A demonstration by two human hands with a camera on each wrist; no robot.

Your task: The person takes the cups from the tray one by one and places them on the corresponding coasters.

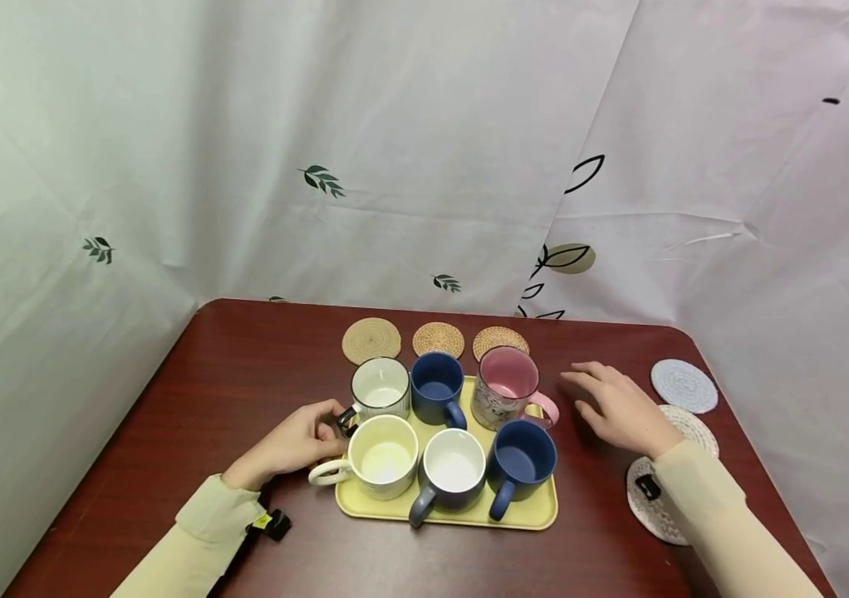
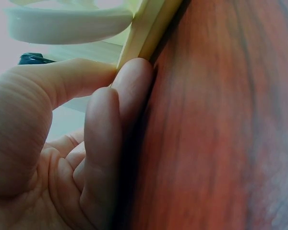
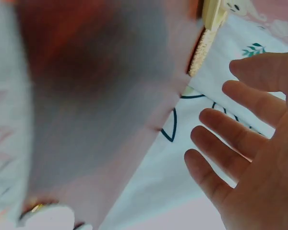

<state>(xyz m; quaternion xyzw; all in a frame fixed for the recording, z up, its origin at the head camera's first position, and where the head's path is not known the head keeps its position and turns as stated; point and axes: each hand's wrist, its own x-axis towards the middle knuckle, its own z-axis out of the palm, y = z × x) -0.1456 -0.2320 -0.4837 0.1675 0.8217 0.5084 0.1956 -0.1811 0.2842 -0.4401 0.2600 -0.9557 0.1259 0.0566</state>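
My left hand [image 1: 297,440] pinches the left edge of a yellow tray [image 1: 484,517]; in the left wrist view, thumb and fingertips meet at its rim [image 2: 137,40], close over the table. Several mugs stand upright on it. At the back are a white mug with a dark rim [image 1: 381,389], a navy mug [image 1: 435,389] and a pink-lined mug [image 1: 503,400]. In front stand a cream mug [image 1: 383,465], a grey mug with white inside [image 1: 453,477] and another navy mug [image 1: 522,461]. My right hand [image 1: 615,407] hovers right of the tray, fingers spread, holding nothing.
Three round woven coasters, one of them tan [image 1: 371,340], lie behind the tray. At the right edge lie a pale blue coaster [image 1: 684,385] and two more light ones, partly under my right forearm. White curtains surround the dark red table [image 1: 245,357].
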